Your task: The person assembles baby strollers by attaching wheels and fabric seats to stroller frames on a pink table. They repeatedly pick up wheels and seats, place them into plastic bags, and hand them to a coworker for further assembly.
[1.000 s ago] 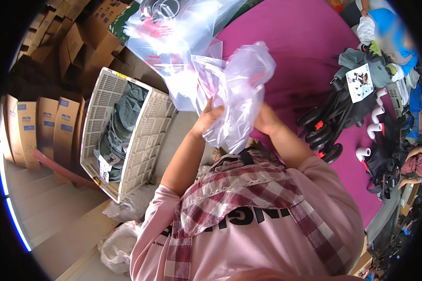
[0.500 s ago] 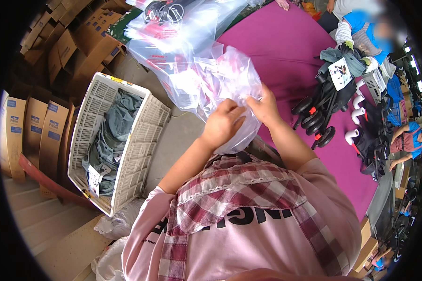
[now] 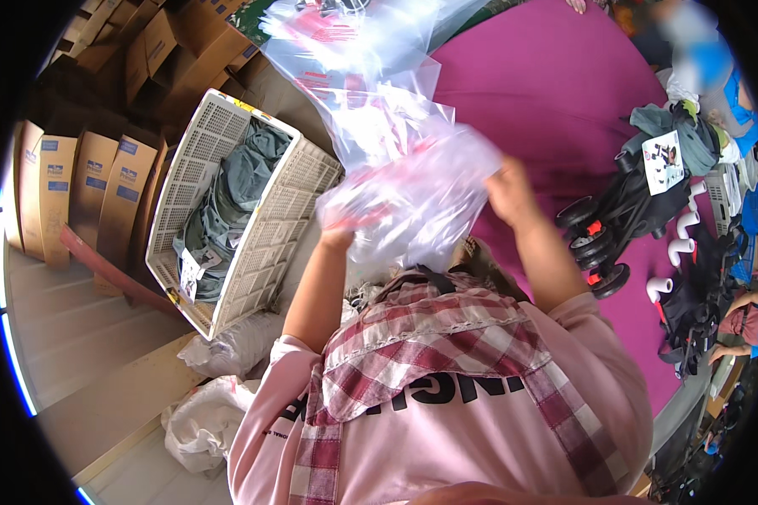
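A clear plastic bag is stretched out between my two hands in front of my chest, smeared by motion. My left hand grips its left edge, the fingers partly covered by the film. At the bag's right edge my right hand is closed on the plastic, also blurred. Just beyond lies a stack of clear plastic bags with red print, at the near left corner of the purple-covered table. To the right on that table rests a folded black stroller frame with black wheels and a picture card.
At the left stands a white plastic crate holding grey-green fabric pieces. Cardboard boxes fill the far left. White sacks lie by my left side. White curved tubes and other people are along the right.
My hands have moved apart, spreading the bag wider between them. The view has shifted, so the crate and stroller frame appear further right.
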A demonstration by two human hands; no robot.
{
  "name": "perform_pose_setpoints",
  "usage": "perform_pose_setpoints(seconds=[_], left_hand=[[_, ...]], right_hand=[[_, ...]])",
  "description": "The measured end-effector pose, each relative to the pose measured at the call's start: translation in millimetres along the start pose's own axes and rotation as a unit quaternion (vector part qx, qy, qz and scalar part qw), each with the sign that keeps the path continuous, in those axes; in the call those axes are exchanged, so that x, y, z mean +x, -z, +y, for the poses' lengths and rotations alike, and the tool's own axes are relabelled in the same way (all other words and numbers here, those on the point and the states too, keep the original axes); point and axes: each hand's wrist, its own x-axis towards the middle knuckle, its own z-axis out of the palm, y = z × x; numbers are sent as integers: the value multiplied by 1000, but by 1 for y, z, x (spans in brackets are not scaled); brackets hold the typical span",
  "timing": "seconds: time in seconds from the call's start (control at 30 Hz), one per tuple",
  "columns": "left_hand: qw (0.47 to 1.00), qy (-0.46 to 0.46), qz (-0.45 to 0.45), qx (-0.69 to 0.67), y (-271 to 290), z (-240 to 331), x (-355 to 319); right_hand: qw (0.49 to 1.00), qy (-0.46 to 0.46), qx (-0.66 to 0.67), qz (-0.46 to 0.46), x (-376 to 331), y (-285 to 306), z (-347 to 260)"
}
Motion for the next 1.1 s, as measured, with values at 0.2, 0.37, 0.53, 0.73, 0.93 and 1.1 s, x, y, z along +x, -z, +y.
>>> perform_pose_setpoints(seconds=[0.2, 0.37, 0.53, 0.73, 0.93, 1.1], left_hand=[[977, 5, 95, 190, -52, 42, 47], [882, -120, -232, 392, -211, 119, -2], [753, -263, -358, 486, -178, 113, -26], [869, -42, -125, 478, 70, -119, -51], [602, -416, 379, 566, 104, 183, -64], [524, -692, 445, 220, 45, 308, -215]], right_hand=[[811, 97, -531, 225, -20, 119, -28], [790, 272, -538, 114, -1, 23, -118], [698, 60, -679, 218, 12, 160, -79], [617, -295, -709, -171, 18, 73, 6], [976, 162, -116, -86, 181, -175, -160], [698, 711, -86, -7, 105, -254, -296]])
